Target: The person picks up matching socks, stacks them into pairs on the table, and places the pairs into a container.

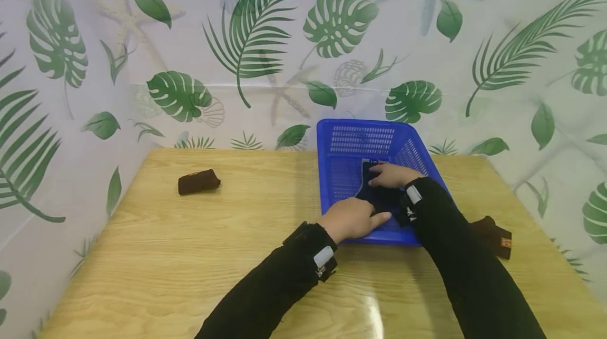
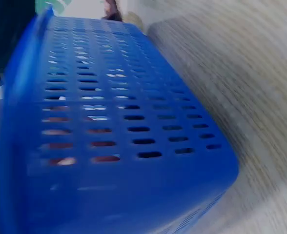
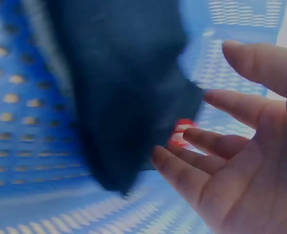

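A dark navy sock (image 1: pixel 367 183) with a red and white label lies inside the blue plastic basket (image 1: pixel 322 170). My right hand (image 1: pixel 393 175) reaches into the basket over the sock. In the right wrist view its fingers (image 3: pixel 182 170) are spread and fairly straight, with the tips against the edge of the dark cloth (image 3: pixel 124 87). My left hand (image 1: pixel 353 218) is over the near left rim, beside the sock's near end. Its thumb points right; the other fingers are hidden in the basket, glimpsed only through the slots of the basket wall (image 2: pixel 133 180).
The basket stands on a wooden table (image 1: pixel 213 265) near the leaf-printed backdrop (image 1: pixel 265 38). A brown rolled bundle (image 1: pixel 198 182) lies at the back left. Brown cloth with an orange tag (image 1: pixel 493 236) lies right of the basket, partly behind my right sleeve.
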`<state>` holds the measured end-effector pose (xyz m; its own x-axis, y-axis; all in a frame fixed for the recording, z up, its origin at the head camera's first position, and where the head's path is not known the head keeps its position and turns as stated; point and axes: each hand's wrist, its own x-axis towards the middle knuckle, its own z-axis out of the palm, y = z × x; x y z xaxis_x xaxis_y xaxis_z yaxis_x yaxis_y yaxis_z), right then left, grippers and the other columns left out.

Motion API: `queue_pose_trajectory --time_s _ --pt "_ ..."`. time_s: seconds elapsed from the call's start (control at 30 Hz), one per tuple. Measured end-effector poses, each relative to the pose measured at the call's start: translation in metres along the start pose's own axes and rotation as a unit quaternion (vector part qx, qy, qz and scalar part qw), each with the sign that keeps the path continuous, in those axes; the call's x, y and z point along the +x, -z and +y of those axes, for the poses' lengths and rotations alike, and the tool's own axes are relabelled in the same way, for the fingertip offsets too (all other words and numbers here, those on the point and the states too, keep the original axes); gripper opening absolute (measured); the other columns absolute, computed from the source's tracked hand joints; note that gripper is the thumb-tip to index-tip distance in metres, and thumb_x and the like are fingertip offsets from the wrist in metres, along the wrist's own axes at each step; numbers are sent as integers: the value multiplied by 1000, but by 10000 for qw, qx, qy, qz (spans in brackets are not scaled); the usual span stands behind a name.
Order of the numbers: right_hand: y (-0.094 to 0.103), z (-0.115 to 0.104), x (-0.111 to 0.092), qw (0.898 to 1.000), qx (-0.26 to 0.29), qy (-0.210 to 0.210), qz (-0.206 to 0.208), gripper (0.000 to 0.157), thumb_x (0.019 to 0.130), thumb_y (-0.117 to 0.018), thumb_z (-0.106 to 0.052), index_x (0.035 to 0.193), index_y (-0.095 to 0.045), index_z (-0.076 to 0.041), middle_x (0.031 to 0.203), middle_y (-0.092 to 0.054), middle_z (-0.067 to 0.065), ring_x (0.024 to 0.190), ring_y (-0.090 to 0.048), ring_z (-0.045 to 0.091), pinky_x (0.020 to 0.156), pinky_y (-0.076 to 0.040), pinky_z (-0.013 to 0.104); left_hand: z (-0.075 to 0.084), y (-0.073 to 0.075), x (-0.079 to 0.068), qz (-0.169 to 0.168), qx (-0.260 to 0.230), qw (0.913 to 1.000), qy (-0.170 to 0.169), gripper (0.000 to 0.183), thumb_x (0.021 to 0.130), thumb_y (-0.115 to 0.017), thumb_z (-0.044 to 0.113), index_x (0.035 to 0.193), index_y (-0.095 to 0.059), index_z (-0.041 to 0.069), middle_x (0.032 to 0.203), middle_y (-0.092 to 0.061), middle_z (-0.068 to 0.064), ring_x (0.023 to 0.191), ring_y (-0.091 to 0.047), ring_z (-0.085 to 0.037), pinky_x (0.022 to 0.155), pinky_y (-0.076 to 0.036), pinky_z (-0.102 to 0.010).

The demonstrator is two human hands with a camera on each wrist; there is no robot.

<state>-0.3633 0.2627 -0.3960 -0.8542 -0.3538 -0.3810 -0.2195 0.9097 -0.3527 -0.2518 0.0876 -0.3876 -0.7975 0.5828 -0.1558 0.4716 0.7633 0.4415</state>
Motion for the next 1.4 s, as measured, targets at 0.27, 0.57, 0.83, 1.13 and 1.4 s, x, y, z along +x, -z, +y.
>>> queue_pose_trajectory --time_s 0.27,0.57,0.83,1.13,1.4 --pt "30 -33 -77 9898 223 1103 878 51 95 -53 -30 134 -46 1 136 -48 31 123 -44 47 100 -36 64 -84 27 -54 2530 -1227 9582 -535 32 98 -47 28 110 -68 8 114 -70 -9 106 -62 -22 93 -51 -37" --pt "-2 -68 -164 9381 20 2956 1804 37 88 -64 -14 124 -57 -13 116 -67 8 96 -64 16 74 -57 38 -243 32 -109 2944 -418 9352 1923 35 95 -50 15 125 -57 -2 136 -49 -27 125 -43 -44 101 -39 -60" --pt "-27 -94 -189 9298 25 3481 1199 30 92 -58 -21 122 -58 -18 108 -69 -2 93 -63 9 70 -56 34 -279 42 -123 2269 233 9258 3015 41 94 -52 13 133 -50 1 135 -53 -24 113 -53 -45 88 -46 -59" --pt "-55 -111 -179 9381 67 3438 411 32 95 -52 -33 122 -59 -16 113 -67 -2 95 -62 8 75 -56 33 -245 30 -114 1914 212 9572 2161 29 83 -69 27 102 -74 6 104 -73 -15 92 -66 -33 79 -55 -46" --pt "-77 -123 -169 9428 197 3313 -323 37 95 -52 -38 124 -58 -16 114 -67 1 90 -63 6 73 -55 29 -184 13 -121 809 -113 9892 1218 11 74 -77 21 71 -76 11 80 -74 -5 69 -62 -16 66 -54 -35"
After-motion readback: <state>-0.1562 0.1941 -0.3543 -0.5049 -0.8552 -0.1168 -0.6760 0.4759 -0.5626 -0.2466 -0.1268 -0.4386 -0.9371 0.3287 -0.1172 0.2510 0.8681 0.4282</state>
